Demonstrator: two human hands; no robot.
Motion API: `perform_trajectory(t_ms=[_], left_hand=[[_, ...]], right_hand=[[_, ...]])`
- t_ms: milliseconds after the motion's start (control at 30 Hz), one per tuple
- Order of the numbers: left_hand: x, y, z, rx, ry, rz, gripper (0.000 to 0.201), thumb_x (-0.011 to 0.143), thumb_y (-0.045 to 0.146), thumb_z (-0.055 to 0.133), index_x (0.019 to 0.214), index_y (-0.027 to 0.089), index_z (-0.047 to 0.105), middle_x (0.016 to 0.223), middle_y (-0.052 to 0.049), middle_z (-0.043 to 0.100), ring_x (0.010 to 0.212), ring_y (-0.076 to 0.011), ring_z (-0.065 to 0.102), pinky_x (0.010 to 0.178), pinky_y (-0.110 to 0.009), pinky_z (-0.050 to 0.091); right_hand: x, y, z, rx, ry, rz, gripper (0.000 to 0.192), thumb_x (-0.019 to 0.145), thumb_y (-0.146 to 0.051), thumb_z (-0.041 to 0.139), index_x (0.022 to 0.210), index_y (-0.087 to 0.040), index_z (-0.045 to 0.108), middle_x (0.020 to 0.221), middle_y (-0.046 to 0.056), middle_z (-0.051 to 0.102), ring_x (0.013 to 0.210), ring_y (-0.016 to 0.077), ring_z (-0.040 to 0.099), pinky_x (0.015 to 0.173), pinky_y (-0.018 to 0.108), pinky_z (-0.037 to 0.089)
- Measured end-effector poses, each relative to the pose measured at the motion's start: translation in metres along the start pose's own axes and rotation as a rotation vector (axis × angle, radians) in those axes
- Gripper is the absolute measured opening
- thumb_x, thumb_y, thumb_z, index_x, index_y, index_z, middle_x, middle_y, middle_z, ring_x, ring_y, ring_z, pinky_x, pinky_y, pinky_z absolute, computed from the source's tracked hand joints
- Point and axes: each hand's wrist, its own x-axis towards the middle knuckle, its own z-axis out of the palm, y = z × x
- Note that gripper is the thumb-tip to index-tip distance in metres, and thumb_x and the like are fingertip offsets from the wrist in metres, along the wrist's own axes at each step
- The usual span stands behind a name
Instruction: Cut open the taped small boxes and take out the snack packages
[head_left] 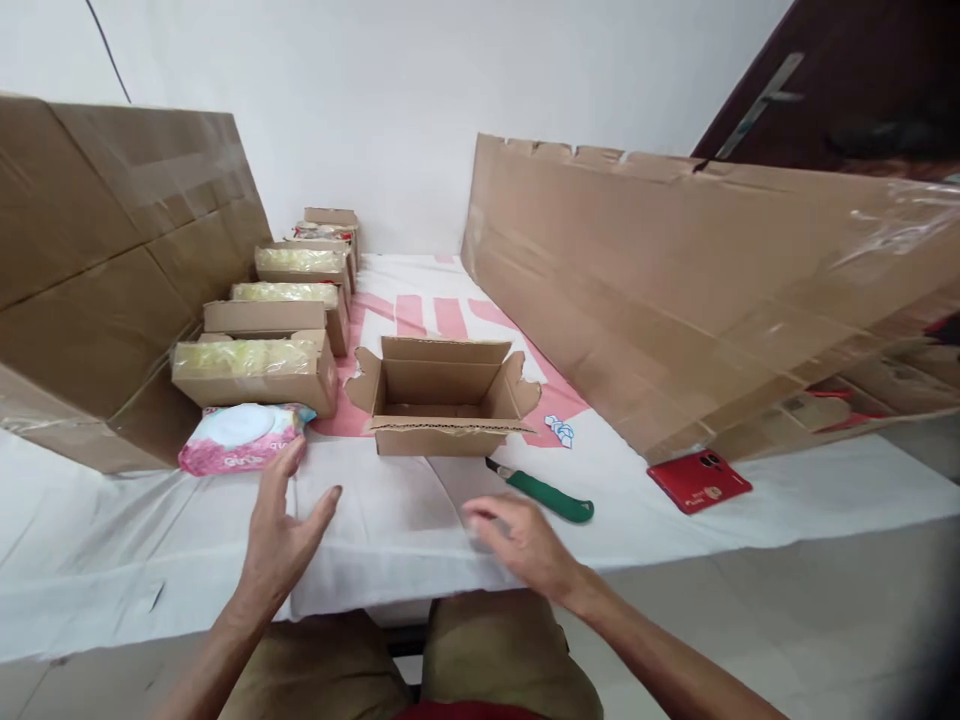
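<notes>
My left hand (283, 530) hovers over the white tablecloth with fingers spread, holding nothing, its fingertips close to a pink wet-wipes pack (238, 437). My right hand (517, 545) is slightly blurred, fingers loosely curled, with nothing visible in it, just left of a green-handled utility knife (547, 493). An open, empty cardboard box (440, 395) stands beyond both hands with its flaps up.
A row of small cardboard boxes (259, 365) with yellow-green packs inside runs back along the left. Big flattened cardboard sheets lean at left (97, 260) and right (675, 290). A red phone (699, 480) lies at right. The table edge (450, 590) is near my knees.
</notes>
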Motion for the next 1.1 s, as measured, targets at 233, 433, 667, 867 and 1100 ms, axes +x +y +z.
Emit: perform_trajectory(t_ms=[233,433,667,867,1100], left_hand=[[0.06,0.026,0.059,-0.316,-0.152,-0.02,0.11,0.071,0.053,0.09,0.162,0.026,0.036,0.17,-0.018,0.038,0.151,-0.0381,0.045,0.124,-0.053,0.038],[0.059,0.048,0.078,-0.257,-0.037,0.027,0.053,0.092,0.045,0.071,0.139,0.022,0.06,0.135,-0.013,0.071,0.132,-0.0294,0.064,0.116,-0.046,0.044],[0.066,0.049,0.098,-0.343,0.072,-0.138,0.045,0.088,0.047,0.073,0.124,0.022,0.065,0.128,-0.011,0.071,0.118,-0.0276,0.068,0.108,-0.042,0.05],[0.058,0.054,0.111,-0.506,0.049,-0.252,0.041,0.084,0.041,0.072,0.119,0.019,0.064,0.125,-0.014,0.069,0.122,-0.0297,0.067,0.108,-0.046,0.052],[-0.001,0.059,0.022,-0.421,0.123,-0.261,0.049,0.086,0.042,0.076,0.132,0.026,0.067,0.144,-0.012,0.065,0.136,-0.0326,0.061,0.114,-0.048,0.05]], right_hand=[[0.041,0.047,-0.081,-0.034,0.359,0.098,0.097,0.075,-0.052,0.086,0.158,-0.024,0.046,0.162,0.017,0.05,0.145,0.0367,0.053,0.115,0.057,0.048],[0.083,0.047,-0.069,0.047,0.267,-0.1,0.048,0.092,-0.056,0.071,0.131,-0.029,0.072,0.165,0.01,0.048,0.153,0.0345,0.043,0.126,0.06,0.034],[0.092,0.059,-0.047,0.265,0.332,0.048,0.055,0.088,-0.063,0.072,0.128,-0.025,0.072,0.172,0.012,0.033,0.155,0.036,0.039,0.118,0.054,0.047],[0.084,0.051,-0.039,0.311,0.334,0.071,0.051,0.091,-0.062,0.067,0.128,-0.027,0.07,0.165,0.012,0.045,0.153,0.0342,0.043,0.119,0.053,0.046],[0.032,0.003,-0.011,0.142,0.291,-0.064,0.062,0.094,-0.049,0.07,0.152,-0.037,0.052,0.164,0.009,0.047,0.153,0.036,0.045,0.121,0.059,0.046]])
